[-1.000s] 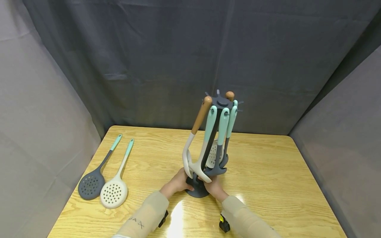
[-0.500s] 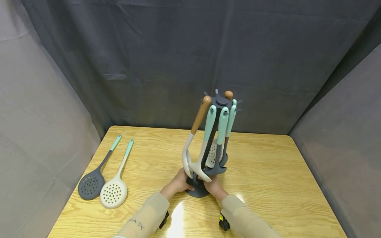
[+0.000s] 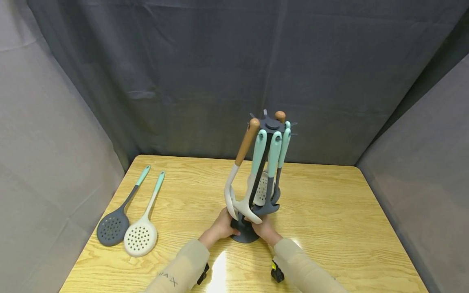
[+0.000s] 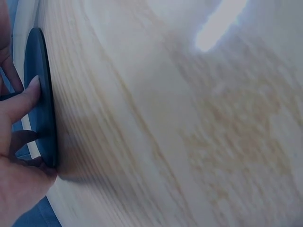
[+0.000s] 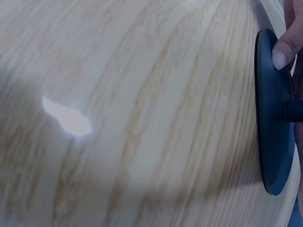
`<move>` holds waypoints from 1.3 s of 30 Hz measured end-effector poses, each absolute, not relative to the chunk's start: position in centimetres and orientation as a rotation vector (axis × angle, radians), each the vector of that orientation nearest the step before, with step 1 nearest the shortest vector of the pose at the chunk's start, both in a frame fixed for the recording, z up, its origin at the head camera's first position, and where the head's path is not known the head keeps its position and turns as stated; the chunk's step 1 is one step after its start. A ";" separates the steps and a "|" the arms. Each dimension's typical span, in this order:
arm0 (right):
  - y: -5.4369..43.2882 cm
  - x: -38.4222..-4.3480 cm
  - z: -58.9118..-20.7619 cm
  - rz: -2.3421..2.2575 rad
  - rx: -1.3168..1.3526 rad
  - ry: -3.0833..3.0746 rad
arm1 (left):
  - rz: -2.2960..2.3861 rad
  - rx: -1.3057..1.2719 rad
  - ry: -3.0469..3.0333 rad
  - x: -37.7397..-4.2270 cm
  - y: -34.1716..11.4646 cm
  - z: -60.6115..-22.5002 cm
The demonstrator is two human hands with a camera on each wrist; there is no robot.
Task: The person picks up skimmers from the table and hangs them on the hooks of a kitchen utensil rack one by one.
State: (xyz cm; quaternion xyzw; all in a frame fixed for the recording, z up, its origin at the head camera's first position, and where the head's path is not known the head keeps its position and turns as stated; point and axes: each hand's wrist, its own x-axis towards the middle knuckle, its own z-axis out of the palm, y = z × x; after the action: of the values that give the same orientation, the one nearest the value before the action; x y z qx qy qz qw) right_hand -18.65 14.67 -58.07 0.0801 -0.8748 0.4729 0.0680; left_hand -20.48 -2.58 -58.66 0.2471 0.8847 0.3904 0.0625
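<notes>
A dark utensil stand (image 3: 272, 125) rises in front of me, hung with several kitchen utensils. Mint handles (image 3: 274, 152) and a wooden-coloured handle (image 3: 247, 140) lean around its post. My left hand (image 3: 222, 226) grips the left side of the round base (image 3: 244, 237), below the hanging utensil heads. On the opposite side, my right hand (image 3: 265, 229) holds the base too. In the left wrist view the left thumb (image 4: 23, 103) lies on the base's top, with fingers at its rim. The right thumb (image 5: 285, 51) presses the base in the right wrist view; the other right fingers are mostly hidden.
A grey skimmer (image 3: 112, 228) and a white skimmer (image 3: 141, 237) lie side by side at the left of the wooden table (image 3: 329, 228). Behind the table hangs a dark cloth (image 3: 198, 81), with paler cloth along both sides.
The stand's top has shifted very slightly to the left. Both hands keep their hold on the base, and the two skimmers lie where they were.
</notes>
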 end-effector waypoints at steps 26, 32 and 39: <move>15.6 -19.2 -58.1 1.537 0.276 -2.741 | 1.121 0.705 2.925 -18.7 -1.4 -59.4; 15.8 -19.4 -58.2 1.494 0.214 -2.835 | 1.170 0.635 2.929 -18.4 -1.0 -59.7; 15.9 -19.6 -58.2 1.525 0.266 -2.824 | 1.179 0.591 2.976 -17.9 -0.5 -59.8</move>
State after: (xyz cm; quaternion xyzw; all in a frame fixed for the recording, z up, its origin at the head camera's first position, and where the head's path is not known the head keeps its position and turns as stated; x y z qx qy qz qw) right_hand -19.59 15.89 -58.24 0.0826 -0.8762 0.4732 -0.0393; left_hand -17.93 -0.50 -59.80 0.1814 0.9127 0.3616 -0.0569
